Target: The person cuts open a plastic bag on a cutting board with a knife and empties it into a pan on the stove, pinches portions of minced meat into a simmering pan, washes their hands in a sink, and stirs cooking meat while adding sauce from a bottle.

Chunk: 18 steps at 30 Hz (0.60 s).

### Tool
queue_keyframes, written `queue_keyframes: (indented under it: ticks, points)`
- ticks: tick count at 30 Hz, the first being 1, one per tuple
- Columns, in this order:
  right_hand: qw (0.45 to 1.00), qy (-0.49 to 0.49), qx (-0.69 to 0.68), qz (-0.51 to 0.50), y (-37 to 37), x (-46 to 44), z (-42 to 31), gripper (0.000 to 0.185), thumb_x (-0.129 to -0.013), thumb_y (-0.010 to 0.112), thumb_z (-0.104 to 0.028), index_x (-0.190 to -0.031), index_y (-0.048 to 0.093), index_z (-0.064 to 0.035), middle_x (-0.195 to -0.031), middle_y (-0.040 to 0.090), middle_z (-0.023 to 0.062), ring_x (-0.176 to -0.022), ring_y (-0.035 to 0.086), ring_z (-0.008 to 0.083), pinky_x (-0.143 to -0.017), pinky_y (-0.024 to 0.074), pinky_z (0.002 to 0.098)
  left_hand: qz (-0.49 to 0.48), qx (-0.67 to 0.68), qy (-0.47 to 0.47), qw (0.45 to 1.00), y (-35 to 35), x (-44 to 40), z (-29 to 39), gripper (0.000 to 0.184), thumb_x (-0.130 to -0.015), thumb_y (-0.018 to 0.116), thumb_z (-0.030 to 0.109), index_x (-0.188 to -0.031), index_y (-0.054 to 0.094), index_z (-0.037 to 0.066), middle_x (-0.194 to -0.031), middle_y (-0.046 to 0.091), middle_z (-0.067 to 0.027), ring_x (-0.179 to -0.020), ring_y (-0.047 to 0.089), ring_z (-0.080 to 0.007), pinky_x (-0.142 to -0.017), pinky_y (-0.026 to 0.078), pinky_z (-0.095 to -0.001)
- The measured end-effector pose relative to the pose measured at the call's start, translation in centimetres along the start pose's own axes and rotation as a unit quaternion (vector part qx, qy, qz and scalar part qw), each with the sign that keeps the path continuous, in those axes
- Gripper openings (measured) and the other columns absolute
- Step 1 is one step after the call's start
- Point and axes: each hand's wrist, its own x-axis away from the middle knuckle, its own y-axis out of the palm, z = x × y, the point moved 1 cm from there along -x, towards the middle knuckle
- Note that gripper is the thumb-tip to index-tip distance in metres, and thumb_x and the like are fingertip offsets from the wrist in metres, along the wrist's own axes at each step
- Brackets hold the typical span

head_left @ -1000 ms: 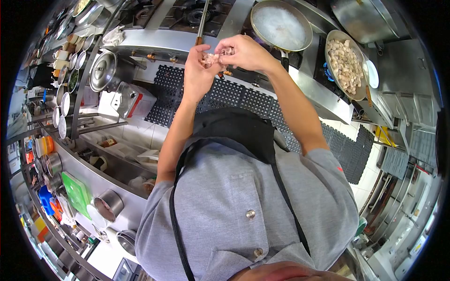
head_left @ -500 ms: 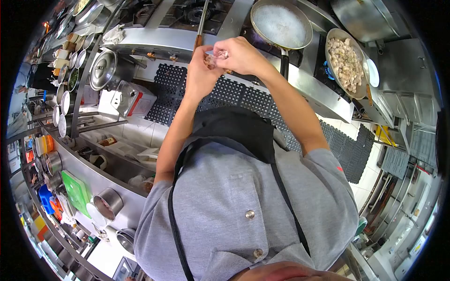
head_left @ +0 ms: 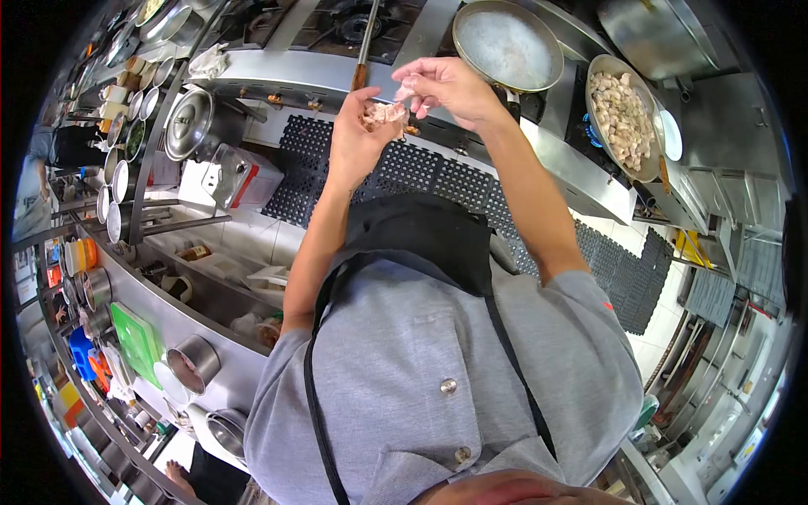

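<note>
Pale raw meat pieces [head_left: 383,116] lie in my left hand [head_left: 358,135], whose fingers curl around them. Just to the right, my right hand [head_left: 450,88] pinches a small pale piece [head_left: 409,87] between thumb and fingers. The two hands are slightly apart, in front of the stove's front edge. A pan of cloudy, pale liquid [head_left: 507,46] sits on the stove beyond my right hand. Farther right, a second pan [head_left: 596,69] full of pale meat chunks [head_left: 623,118] stands over a blue flame.
A long handle [head_left: 365,50] extends over the burner at the top. Large metal pots stand at the upper right and on the left [head_left: 189,124]. A green board [head_left: 136,341] and a steel pot [head_left: 193,364] are on the left counter. Another person's arm [head_left: 178,478] shows at the lower left.
My right hand has drawn up and away from my left hand with a small piece in its fingers. Another person has come into view at the lower left.
</note>
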Motion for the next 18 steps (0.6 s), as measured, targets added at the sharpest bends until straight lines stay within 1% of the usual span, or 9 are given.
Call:
queue_keyframes:
  ticks: [2, 5, 7, 11, 13, 14, 16, 17, 18]
  points:
    - [1.000, -0.004, -0.014, 0.009, 0.0, 0.0, 0.4, 0.028, -0.093, 0.061, -0.014, -0.115, 0.060, 0.0045, -0.092, 0.067, 0.0097, -0.067, 0.058, 0.0076, -0.059, 0.0499, 0.0198, 0.009, 0.021, -0.034, 0.999, 0.0, 0.1, 0.1, 0.051, -0.081, 0.068, -0.002, -0.125, 0.043, -0.007, -0.102, 0.065, -0.0128, -0.089, 0.065, -0.0163, -0.078, 0.052, -0.0277]
    - [0.999, 0.013, -0.033, -0.002, -0.9, -0.4, 1.3, 0.027, -0.093, 0.062, -0.014, -0.109, 0.061, 0.0066, -0.084, 0.066, 0.0093, -0.065, 0.059, 0.0098, -0.057, 0.0495, 0.0217, 0.024, 0.077, -0.060, 0.995, -0.3, 0.3, -0.2, 0.045, -0.081, 0.069, 0.001, -0.120, 0.047, -0.007, -0.098, 0.062, -0.0096, -0.084, 0.062, -0.0136, -0.074, 0.051, -0.0256]
    - [0.991, 0.065, -0.120, -0.013, -1.3, -0.5, 1.8, 0.023, -0.092, 0.062, -0.012, -0.108, 0.060, 0.0050, -0.081, 0.063, 0.0055, -0.067, 0.058, 0.0078, -0.053, 0.0453, 0.0203, 0.023, 0.064, -0.053, 0.996, -0.6, 0.1, -0.9, 0.045, -0.081, 0.068, 0.001, -0.120, 0.046, -0.007, -0.099, 0.062, -0.0106, -0.084, 0.062, -0.0136, -0.074, 0.051, -0.0253]
    - [0.995, 0.038, -0.092, -0.016, -0.7, -0.5, 2.4, 0.018, -0.092, 0.061, -0.010, -0.102, 0.061, 0.0049, -0.077, 0.059, 0.0022, -0.067, 0.057, 0.0082, -0.053, 0.0464, 0.0207, 0.019, 0.040, -0.047, 0.998, -0.2, 0.3, -0.1, 0.050, -0.080, 0.067, -0.001, -0.124, 0.042, -0.007, -0.101, 0.061, -0.0117, -0.082, 0.062, -0.0139, -0.071, 0.051, -0.0254]
    - [0.999, 0.014, -0.014, 0.027, 0.1, -0.3, 2.3, 0.017, -0.092, 0.059, -0.007, -0.102, 0.062, 0.0055, -0.076, 0.059, 0.0025, -0.066, 0.058, 0.0090, -0.054, 0.0480, 0.0218, 0.021, 0.035, -0.051, 0.998, 0.0, 0.4, 0.0, 0.052, -0.080, 0.067, -0.002, -0.125, 0.041, -0.007, -0.100, 0.062, -0.0111, -0.081, 0.062, -0.0141, -0.070, 0.051, -0.0257]
    - [0.999, 0.016, -0.014, 0.027, 0.5, -0.2, 2.2, 0.017, -0.092, 0.059, -0.007, -0.102, 0.062, 0.0055, -0.076, 0.059, 0.0025, -0.066, 0.058, 0.0090, -0.054, 0.0480, 0.0218, 0.019, 0.014, -0.018, 1.000, 0.1, 0.4, -0.6, 0.056, -0.078, 0.069, 0.000, -0.126, 0.040, -0.006, -0.097, 0.063, -0.0115, -0.079, 0.063, -0.0154, -0.070, 0.052, -0.0267]
    - [0.994, 0.007, 0.111, 0.022, 1.7, 0.3, 1.0, 0.016, -0.093, 0.056, -0.005, -0.104, 0.063, 0.0043, -0.077, 0.062, 0.0038, -0.065, 0.059, 0.0085, -0.058, 0.0497, 0.0215, 0.016, -0.007, 0.012, 1.000, 0.2, 0.2, -1.2, 0.060, -0.077, 0.071, 0.001, -0.127, 0.039, -0.005, -0.094, 0.063, -0.0120, -0.078, 0.064, -0.0166, -0.070, 0.052, -0.0276]
    - [0.978, 0.014, 0.205, 0.043, 2.1, 0.1, 1.1, 0.017, -0.088, 0.059, -0.006, -0.101, 0.066, 0.0018, -0.075, 0.067, 0.0110, -0.065, 0.064, 0.0182, -0.060, 0.0518, 0.0300, 0.020, -0.062, 0.026, 0.998, 0.3, 0.1, -1.4, 0.064, -0.075, 0.072, 0.002, -0.129, 0.038, -0.005, -0.092, 0.064, -0.0135, -0.077, 0.065, -0.0182, -0.071, 0.052, -0.0288]
    - [0.978, 0.015, 0.204, 0.044, 2.4, 0.0, 1.2, 0.017, -0.088, 0.059, -0.006, -0.101, 0.066, 0.0018, -0.075, 0.067, 0.0110, -0.065, 0.064, 0.0182, -0.060, 0.0518, 0.0300, 0.024, -0.118, 0.041, 0.992, 0.3, 0.1, -1.2, 0.068, -0.074, 0.072, 0.003, -0.131, 0.036, -0.004, -0.090, 0.064, -0.0149, -0.077, 0.066, -0.0198, -0.071, 0.053, -0.0301]
